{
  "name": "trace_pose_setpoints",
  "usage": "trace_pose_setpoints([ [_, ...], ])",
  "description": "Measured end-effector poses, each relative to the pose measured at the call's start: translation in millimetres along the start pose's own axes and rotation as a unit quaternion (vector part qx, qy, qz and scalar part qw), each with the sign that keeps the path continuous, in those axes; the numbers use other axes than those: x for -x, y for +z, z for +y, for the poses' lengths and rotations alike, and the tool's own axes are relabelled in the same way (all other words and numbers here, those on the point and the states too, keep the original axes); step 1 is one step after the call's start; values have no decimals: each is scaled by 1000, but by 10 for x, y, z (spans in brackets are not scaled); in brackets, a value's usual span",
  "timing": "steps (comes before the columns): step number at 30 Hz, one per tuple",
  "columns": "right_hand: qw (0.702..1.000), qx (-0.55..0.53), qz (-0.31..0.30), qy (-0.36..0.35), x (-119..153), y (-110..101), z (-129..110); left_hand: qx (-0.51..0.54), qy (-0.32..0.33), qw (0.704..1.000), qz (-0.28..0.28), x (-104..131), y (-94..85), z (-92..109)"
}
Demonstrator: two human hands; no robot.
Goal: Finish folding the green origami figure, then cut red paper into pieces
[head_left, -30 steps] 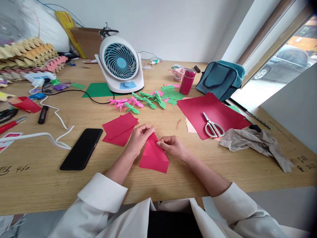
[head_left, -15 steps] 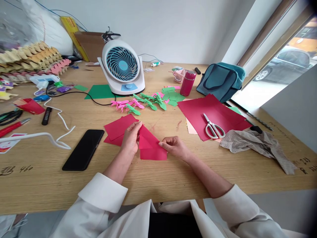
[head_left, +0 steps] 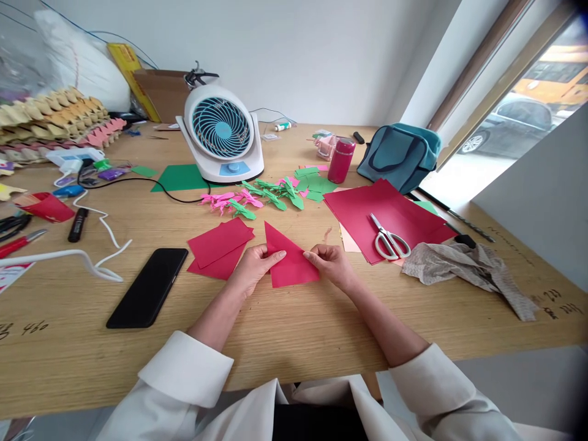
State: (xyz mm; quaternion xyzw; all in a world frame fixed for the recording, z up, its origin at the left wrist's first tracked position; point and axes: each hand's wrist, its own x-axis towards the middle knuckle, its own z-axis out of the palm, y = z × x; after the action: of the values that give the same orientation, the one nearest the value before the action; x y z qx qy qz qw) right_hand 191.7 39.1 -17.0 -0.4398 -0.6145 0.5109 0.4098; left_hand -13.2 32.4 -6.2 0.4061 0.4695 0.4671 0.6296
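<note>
Between my hands is a sheet of red paper (head_left: 294,264) with a slanted upper edge and a point at its upper left. My left hand (head_left: 254,264) pinches its left side, thumb on top. The right edge is pinched between thumb and fingers of my right hand (head_left: 331,262). Just left of the held sheet, red paper pieces (head_left: 219,244) lie overlapping on the table, partly behind my left hand. Beyond it are folded green and pink paper figures (head_left: 271,195).
A black phone (head_left: 147,286) lies to the left. Scissors (head_left: 388,239) rest on large red sheets (head_left: 413,214) at right, beside a crumpled cloth (head_left: 450,263). Farther back stand a fan (head_left: 223,131), a red flask (head_left: 342,160) and a teal bag (head_left: 399,156).
My left hand has slid down from the paper's top corner to its left side. The sheet has turned, and the lower strip that showed under the slanted flap no longer shows.
</note>
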Motion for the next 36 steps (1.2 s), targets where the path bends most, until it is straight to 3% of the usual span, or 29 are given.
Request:
trace_pose_setpoints([
  [9, 1000, 4, 30, 4, -41, -39, -2, -8, 28, 999, 39, -26, -6, 21],
  [20, 995, -28, 90, -16, -41, -129, -110, -58, 3, 998, 16, 26, 36, 43],
  [28, 997, -41, 72, -8, -7, -76, -142, -53, 30, 998, 16, 43, 95, 7],
  [32, 996, -47, 76, -13, 0, -155, -168, -43, 28, 999, 8, 37, 29, 77],
  [36, 998, -62, 11, 4, 21, -276, -226, -6, 54, 999, 4, 28, -100, 206],
])
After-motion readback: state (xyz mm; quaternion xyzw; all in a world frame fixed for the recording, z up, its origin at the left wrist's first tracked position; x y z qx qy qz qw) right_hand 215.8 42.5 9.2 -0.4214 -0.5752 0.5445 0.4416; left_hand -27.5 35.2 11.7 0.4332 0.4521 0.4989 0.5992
